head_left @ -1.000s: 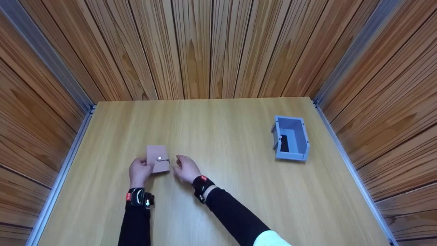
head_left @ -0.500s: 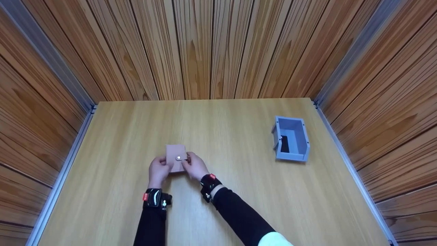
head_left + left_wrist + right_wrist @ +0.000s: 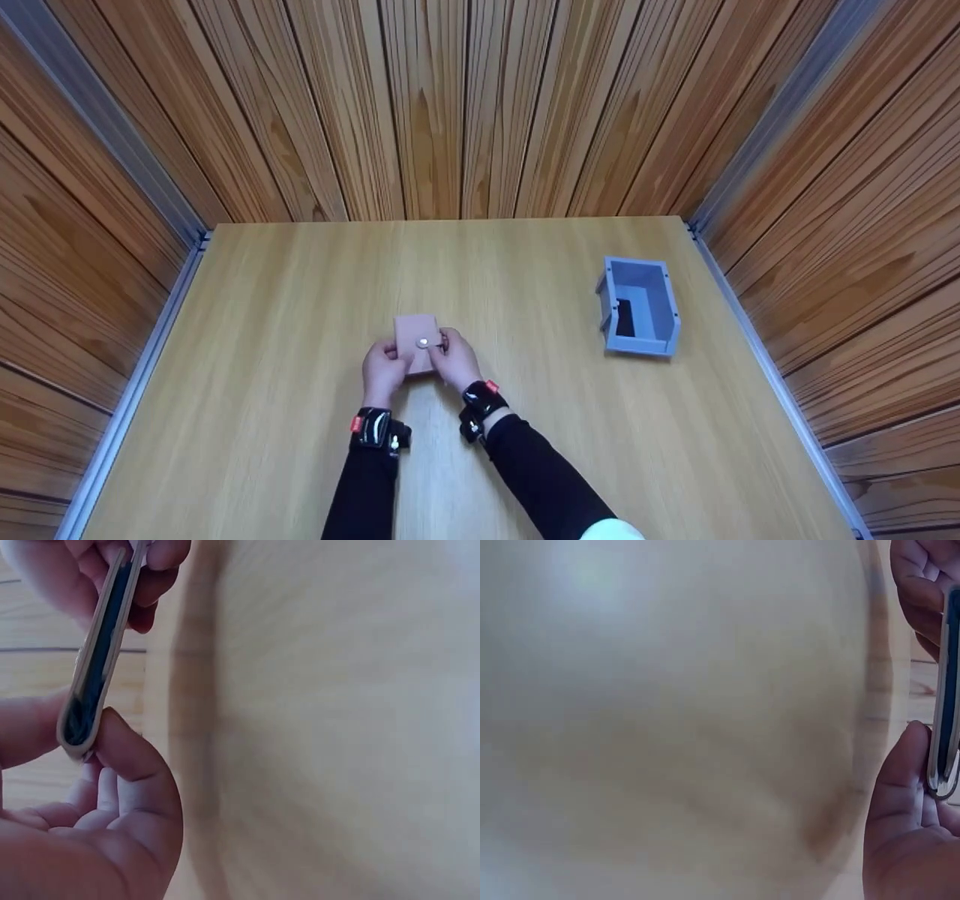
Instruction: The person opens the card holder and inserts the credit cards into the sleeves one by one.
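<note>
A small pink card wallet (image 3: 412,337) with a silver snap on its strap is held up between both hands, over the middle of the table. My left hand (image 3: 383,372) pinches its left side with thumb and fingers. At the strap side, my right hand (image 3: 457,363) grips the right edge close to the snap. Seen end-on in the left wrist view, the wallet (image 3: 96,667) is folded, with dark blue sleeves between its covers. The right wrist view catches only an edge of the wallet (image 3: 946,690), at the far right.
A blue plastic bin (image 3: 643,343) stands on the right of the wooden table (image 3: 525,285), with a black patch on its left inner side. Wood-plank walls (image 3: 435,112) rise behind and at both sides, with grey metal rails (image 3: 180,292) along the table's side edges.
Both hands and the wallet have shifted right. The right hand, apart from the wallet one second ago, has come to its strap edge and grips it. The bin has stayed put.
</note>
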A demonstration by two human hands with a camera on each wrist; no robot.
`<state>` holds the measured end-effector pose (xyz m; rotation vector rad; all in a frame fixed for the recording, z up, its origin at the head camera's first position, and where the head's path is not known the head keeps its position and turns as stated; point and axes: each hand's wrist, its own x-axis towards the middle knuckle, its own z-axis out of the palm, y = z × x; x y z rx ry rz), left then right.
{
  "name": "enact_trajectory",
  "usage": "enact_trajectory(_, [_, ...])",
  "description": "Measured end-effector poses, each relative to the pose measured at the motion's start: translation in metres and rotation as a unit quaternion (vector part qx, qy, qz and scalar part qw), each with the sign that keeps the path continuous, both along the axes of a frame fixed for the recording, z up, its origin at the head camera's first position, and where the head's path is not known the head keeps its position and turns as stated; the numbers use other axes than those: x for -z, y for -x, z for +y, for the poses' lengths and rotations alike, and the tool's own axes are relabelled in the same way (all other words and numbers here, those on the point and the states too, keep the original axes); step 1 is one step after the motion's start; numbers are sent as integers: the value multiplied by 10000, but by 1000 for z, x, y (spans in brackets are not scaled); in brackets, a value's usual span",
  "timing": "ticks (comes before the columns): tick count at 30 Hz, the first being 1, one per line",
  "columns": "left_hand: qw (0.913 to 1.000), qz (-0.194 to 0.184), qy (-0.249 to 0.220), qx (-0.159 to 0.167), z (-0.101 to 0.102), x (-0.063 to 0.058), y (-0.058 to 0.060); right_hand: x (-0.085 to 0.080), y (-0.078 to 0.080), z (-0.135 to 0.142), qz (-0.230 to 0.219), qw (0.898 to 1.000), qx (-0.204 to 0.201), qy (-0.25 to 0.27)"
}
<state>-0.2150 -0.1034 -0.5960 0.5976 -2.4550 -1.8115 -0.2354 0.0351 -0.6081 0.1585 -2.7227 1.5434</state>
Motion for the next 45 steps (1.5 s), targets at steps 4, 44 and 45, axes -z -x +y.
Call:
enact_trajectory(4, [9999, 27, 115, 21, 15, 2, 3, 0, 1, 14, -80, 9999, 122, 8])
enact_trajectory(44, [9809, 785, 1485, 979, 86, 13, 5, 2, 0, 86, 238, 9860, 836, -1420])
enact_trajectory(45, [9811, 763, 1478, 991, 86, 13, 5, 3, -1, 86, 262, 9850, 871, -1465])
